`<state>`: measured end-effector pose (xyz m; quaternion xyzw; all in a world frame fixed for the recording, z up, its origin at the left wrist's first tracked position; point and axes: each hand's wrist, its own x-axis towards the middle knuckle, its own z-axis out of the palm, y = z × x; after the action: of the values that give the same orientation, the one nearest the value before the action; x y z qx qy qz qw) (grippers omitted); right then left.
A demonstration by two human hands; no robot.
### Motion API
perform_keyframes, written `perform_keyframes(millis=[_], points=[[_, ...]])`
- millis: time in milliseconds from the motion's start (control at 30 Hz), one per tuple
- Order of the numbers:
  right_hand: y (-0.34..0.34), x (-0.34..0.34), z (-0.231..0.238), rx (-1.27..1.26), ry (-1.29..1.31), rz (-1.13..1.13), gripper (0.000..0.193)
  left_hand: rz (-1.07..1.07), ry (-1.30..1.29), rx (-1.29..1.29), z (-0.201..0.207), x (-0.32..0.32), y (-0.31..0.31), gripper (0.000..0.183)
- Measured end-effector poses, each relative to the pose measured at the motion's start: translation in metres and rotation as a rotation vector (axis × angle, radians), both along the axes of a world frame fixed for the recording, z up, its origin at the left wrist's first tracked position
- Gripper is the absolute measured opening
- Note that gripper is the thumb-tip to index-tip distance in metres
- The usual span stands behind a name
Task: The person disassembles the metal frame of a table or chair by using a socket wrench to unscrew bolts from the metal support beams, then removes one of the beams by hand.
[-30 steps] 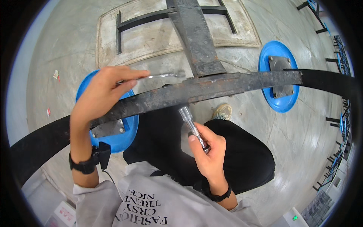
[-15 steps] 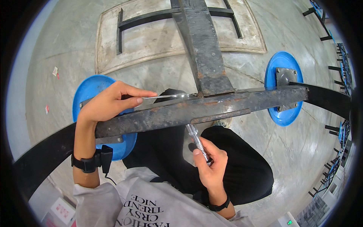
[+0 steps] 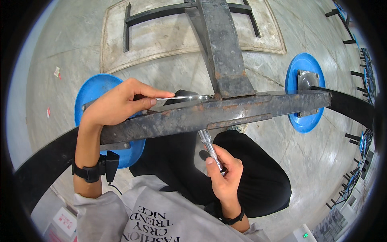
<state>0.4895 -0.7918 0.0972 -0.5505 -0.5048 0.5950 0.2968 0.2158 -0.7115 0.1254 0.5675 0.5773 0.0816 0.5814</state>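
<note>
A black, rust-spotted metal crossbeam [image 3: 177,121] runs from side to side in front of me. My left hand [image 3: 115,103] rests over its far side, thumb and fingers pinching a thin silver wrench [image 3: 183,98]. The wrench head lies on the beam's upper side, beside the foot of a wide black post [image 3: 226,56]. Below the beam, my right hand [image 3: 226,173] wraps round the handle of a silver socket wrench [image 3: 207,141]. Its socket end points up at the beam's near edge; whether it touches a fastener there is hidden.
Round blue seats [image 3: 92,86] flank the beam, the right seat [image 3: 296,74] bolted on by a metal plate. Beyond lies a worn pale board [image 3: 161,42] with black bars. Black legs and blue seats line the far right. Small scraps [image 3: 57,71] lie on the grey floor.
The view has shifted slightly. My left hand and the wrench sit a little higher in the picture, with the wrench nearly level. My right hand holds the socket wrench much as before.
</note>
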Motion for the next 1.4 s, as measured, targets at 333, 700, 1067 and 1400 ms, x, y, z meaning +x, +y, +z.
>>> perform_keyframes(millis=[333,700,1067,1400], points=[[-0.006,-0.004,-0.003,0.009,-0.019,-0.018,0.023,0.02,-0.062,0.144,-0.022,-0.002,-0.009,0.037],[-0.009,-0.01,-0.006,-0.044,0.012,-0.06,0.023,-0.053,-0.094,0.169,-0.012,0.006,0.0,0.041],[-0.007,-0.007,-0.015,-0.094,-0.015,-0.05,0.024,-0.07,-0.073,0.191,0.006,0.008,0.0,0.041],[-0.01,-0.01,-0.01,-0.113,-0.024,-0.065,0.026,0.009,-0.001,0.324,0.02,0.024,-0.011,0.038]])
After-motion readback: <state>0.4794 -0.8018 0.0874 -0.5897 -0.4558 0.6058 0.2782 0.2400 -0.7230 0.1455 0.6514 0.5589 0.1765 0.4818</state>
